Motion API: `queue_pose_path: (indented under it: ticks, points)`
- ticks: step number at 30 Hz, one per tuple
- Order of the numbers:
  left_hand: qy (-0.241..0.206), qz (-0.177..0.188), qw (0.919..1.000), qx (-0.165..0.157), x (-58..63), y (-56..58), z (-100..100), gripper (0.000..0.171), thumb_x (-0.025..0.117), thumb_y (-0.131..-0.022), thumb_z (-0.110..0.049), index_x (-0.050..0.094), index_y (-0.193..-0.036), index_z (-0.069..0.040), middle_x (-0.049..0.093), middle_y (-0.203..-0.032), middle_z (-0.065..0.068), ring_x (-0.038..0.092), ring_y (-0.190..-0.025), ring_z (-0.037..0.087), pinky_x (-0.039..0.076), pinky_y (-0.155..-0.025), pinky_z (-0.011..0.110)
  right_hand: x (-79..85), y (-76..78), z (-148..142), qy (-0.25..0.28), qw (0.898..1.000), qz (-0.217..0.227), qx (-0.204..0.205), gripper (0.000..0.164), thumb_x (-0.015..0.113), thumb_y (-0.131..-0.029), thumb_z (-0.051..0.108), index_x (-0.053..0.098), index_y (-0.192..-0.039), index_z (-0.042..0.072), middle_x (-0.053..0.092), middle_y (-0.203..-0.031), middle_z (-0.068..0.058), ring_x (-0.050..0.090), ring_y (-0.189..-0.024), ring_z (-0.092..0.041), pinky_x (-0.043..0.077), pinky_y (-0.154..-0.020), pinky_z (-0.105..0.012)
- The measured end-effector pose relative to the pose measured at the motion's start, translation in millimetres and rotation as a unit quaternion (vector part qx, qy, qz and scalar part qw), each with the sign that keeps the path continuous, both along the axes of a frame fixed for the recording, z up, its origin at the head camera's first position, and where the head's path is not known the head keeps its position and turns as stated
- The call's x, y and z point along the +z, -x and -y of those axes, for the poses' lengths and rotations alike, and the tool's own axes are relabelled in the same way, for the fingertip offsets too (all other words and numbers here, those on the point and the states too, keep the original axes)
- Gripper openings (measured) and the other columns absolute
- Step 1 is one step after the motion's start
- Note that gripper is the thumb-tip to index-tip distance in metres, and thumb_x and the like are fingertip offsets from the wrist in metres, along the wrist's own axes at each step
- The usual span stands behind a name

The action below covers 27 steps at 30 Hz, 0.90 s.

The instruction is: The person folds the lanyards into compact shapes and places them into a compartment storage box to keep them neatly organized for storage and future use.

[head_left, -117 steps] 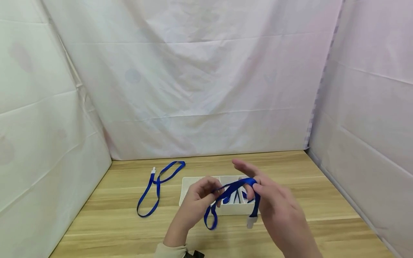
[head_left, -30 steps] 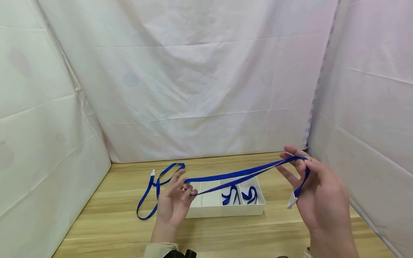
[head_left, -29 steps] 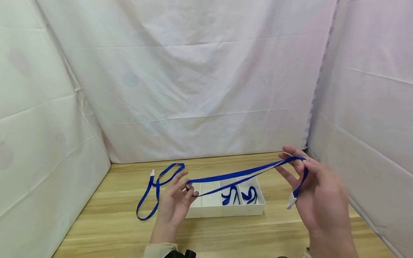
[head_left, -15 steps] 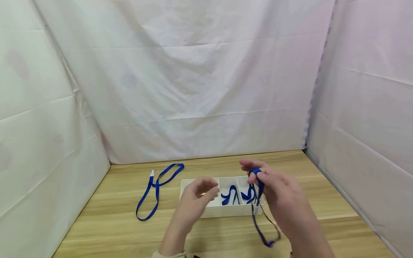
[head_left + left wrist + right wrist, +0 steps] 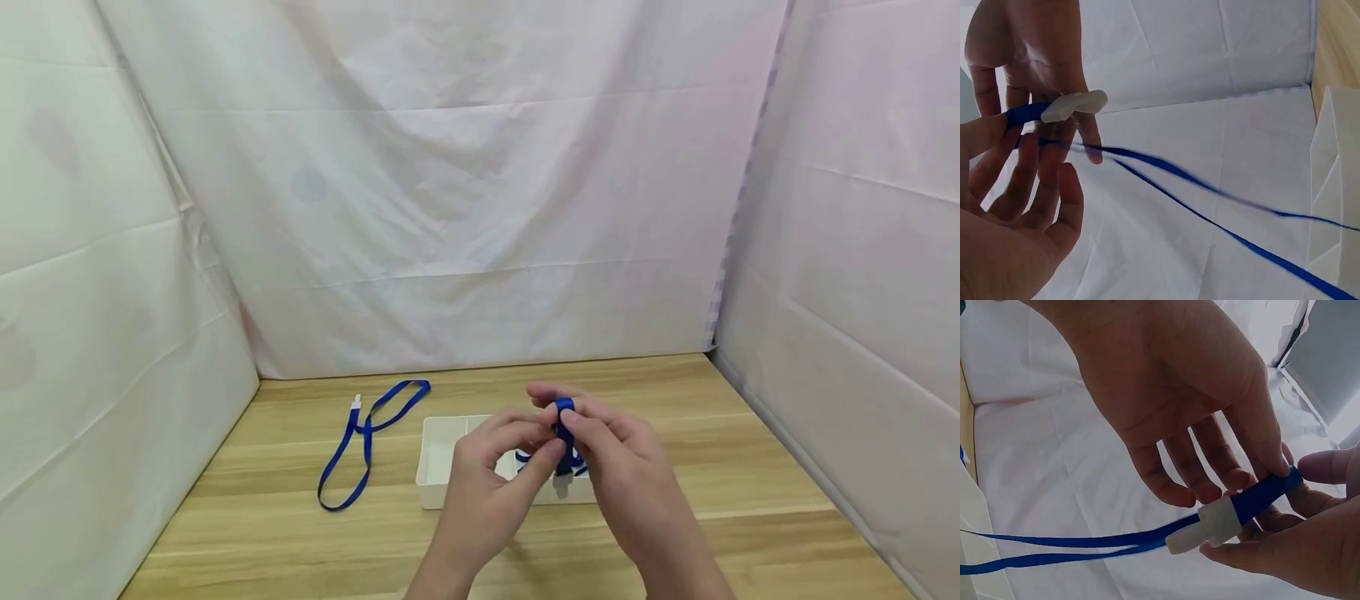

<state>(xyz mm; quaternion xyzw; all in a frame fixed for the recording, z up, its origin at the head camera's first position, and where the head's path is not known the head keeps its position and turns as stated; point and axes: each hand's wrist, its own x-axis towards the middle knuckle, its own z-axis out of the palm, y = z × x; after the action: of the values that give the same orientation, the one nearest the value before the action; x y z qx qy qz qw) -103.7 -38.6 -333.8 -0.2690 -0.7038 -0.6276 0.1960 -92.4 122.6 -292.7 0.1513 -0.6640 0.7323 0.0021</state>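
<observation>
A blue lanyard point(image 5: 565, 458) with a white plastic clip point(image 5: 1219, 524) is held up over the white divided box. My right hand point(image 5: 626, 467) pinches its folded strap between thumb and index finger, the other fingers extended. Close against it, the thumb and fingers of my left hand point(image 5: 487, 487) grip the same strap near the fold. In the left wrist view the clip point(image 5: 1074, 106) sticks out beside the fingers, and two long strands hang away from the hands. The left fingertips are partly hidden behind the strap in the head view.
The white box point(image 5: 438, 497) stands behind the hands, its right compartments, holding blue lanyards, mostly covered by them. Another blue lanyard point(image 5: 367, 430) with a white clip lies looped on the wooden table point(image 5: 247, 517) at left. White cloth point(image 5: 480, 208) surrounds the table's back and sides.
The lanyard was stretched between both hands, then hung from the right hand while the left let go. Now the hands have come together above the box, the left gripping the strap again.
</observation>
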Motion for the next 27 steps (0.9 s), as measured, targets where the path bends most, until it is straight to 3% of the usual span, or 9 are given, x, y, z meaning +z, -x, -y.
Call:
queue_pose_path:
  ticks: [5, 9, 13, 18, 23, 25, 27]
  points:
    - [0.008, 0.003, 0.9993, 0.038, -7.8, 1.0, -1.2, 0.004, 0.078, -0.099, -0.018, 0.081, -0.098, -0.017, 0.064, -0.117, -0.002, 0.063, -0.111, 0.014, 0.055, -0.095, 0.031, 0.2, 1.3, 7.3, 0.041, 0.999, 0.019, -0.001, 0.034, 0.051, -0.113, 0.023, 0.071, -0.109, -0.004, 0.067, -0.140, -0.015, 0.058, -0.139, -0.029, 0.054, -0.103, -0.026]
    - [0.014, -0.015, 0.9995, 0.025, -11.5, 3.3, -2.4, 0.006, 0.073, -0.102, -0.016, 0.078, -0.100, -0.013, 0.070, -0.128, 0.000, 0.068, -0.119, 0.016, 0.059, -0.102, 0.032, 0.7, 2.7, 10.6, 0.050, 0.998, 0.033, -0.014, 0.033, 0.052, -0.113, 0.025, 0.070, -0.107, -0.002, 0.068, -0.139, -0.015, 0.058, -0.140, -0.029, 0.052, -0.108, -0.026]
    - [0.018, -0.015, 0.9997, 0.009, -14.3, 6.4, -3.5, 0.008, 0.071, -0.103, -0.016, 0.077, -0.102, -0.011, 0.075, -0.126, 0.003, 0.073, -0.118, 0.015, 0.062, -0.100, 0.033, 1.5, 3.8, 12.3, 0.046, 0.998, 0.038, -0.018, 0.035, 0.050, -0.114, 0.026, 0.069, -0.107, -0.003, 0.070, -0.137, -0.013, 0.058, -0.140, -0.029, 0.050, -0.110, -0.025]
    - [-0.009, 0.060, 0.9973, -0.040, -17.3, 10.1, -0.9, 0.010, 0.070, -0.104, -0.014, 0.074, -0.103, -0.005, 0.076, -0.119, 0.009, 0.072, -0.116, 0.014, 0.060, -0.102, 0.032, 3.2, 4.6, 12.7, 0.036, 0.999, 0.031, -0.009, 0.036, 0.048, -0.114, 0.028, 0.068, -0.108, -0.002, 0.072, -0.134, -0.014, 0.061, -0.138, -0.029, 0.049, -0.111, -0.026]
    - [-0.086, 0.170, 0.9739, -0.124, -19.3, 14.1, 6.4, 0.022, 0.062, -0.108, -0.016, 0.058, -0.112, 0.006, 0.067, -0.118, 0.005, 0.067, -0.111, 0.012, 0.057, -0.100, 0.026, 4.3, 4.9, 12.8, 0.032, 0.999, 0.022, -0.007, 0.038, 0.047, -0.115, 0.030, 0.066, -0.108, -0.002, 0.073, -0.133, -0.015, 0.062, -0.137, -0.029, 0.048, -0.112, -0.025]
    - [-0.113, 0.186, 0.9649, -0.147, -20.2, 16.3, 7.7, 0.024, 0.059, -0.110, -0.016, 0.050, -0.117, 0.006, 0.064, -0.118, 0.002, 0.067, -0.110, 0.012, 0.057, -0.098, 0.026, 5.0, 4.9, 13.5, 0.030, 0.999, 0.027, -0.011, 0.037, 0.048, -0.115, 0.028, 0.066, -0.107, -0.002, 0.072, -0.135, -0.015, 0.061, -0.138, -0.030, 0.050, -0.110, -0.029]
    - [-0.127, 0.182, 0.9621, -0.159, -20.9, 18.3, 7.7, 0.023, 0.057, -0.111, -0.015, 0.045, -0.122, 0.002, 0.064, -0.115, 0.002, 0.066, -0.105, 0.013, 0.057, -0.096, 0.026, 5.5, 4.7, 14.6, 0.025, 0.999, 0.033, -0.018, 0.035, 0.048, -0.114, 0.026, 0.067, -0.105, -0.002, 0.069, -0.139, -0.014, 0.059, -0.140, -0.028, 0.049, -0.110, -0.029]
